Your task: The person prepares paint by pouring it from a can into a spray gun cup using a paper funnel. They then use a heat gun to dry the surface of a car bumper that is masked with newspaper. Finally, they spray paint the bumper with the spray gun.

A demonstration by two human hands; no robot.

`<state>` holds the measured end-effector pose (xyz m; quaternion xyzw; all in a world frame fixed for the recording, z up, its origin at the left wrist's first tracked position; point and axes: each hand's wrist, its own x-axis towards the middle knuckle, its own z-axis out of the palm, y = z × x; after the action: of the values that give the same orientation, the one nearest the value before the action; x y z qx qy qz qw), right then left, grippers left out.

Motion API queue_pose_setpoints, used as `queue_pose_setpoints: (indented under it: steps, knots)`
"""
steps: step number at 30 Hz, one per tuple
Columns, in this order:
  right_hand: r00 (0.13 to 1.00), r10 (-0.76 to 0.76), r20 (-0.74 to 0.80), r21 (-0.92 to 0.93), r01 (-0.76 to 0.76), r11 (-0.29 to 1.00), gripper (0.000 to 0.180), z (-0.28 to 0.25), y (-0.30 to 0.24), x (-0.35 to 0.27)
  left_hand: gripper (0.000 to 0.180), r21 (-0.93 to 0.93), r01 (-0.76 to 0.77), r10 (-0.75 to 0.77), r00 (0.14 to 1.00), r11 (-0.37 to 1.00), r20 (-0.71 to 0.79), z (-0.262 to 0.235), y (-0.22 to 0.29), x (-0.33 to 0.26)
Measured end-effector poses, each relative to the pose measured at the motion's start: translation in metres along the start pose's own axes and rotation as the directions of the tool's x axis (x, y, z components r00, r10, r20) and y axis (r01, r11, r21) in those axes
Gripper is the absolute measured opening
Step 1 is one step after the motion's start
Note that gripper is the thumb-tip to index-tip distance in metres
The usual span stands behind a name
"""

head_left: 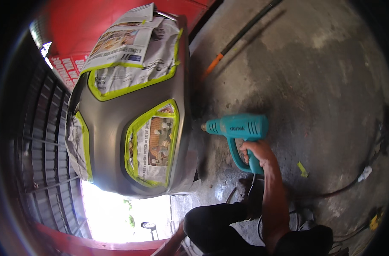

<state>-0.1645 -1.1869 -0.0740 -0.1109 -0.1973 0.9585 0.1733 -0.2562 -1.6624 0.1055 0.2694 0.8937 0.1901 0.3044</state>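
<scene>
Left hand out of view — newspaper (pixel 154 147) print too small to tell.

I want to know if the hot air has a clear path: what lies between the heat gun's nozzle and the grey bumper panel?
Nothing. In the head view the heat gun, held by the right hand, points at the grey bumper panel; only bare concrete floor shows behind the gap.

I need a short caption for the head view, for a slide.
Right hand aims a teal heat gun at a grey car bumper masked with newspaper and yellow-green tape.
</scene>
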Motion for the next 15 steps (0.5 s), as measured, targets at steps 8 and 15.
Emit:
queue_pose_setpoints:
  steps: [8,15]
  knots:
    - [0.981,0.037,-0.192,0.242,0.011,0.97,0.012,0.016,0.013,0.01,0.044,-0.025,0.319,-0.258,0.714,0.947,-0.651,0.107,0.078,-0.049]
    - [0.987,0.087,-0.135,0.192,-0.06,0.98,0.009,0.022,0.032,0.014,0.05,0.257,0.316,0.041,0.556,0.913,-0.83,0.119,0.136,-0.051]
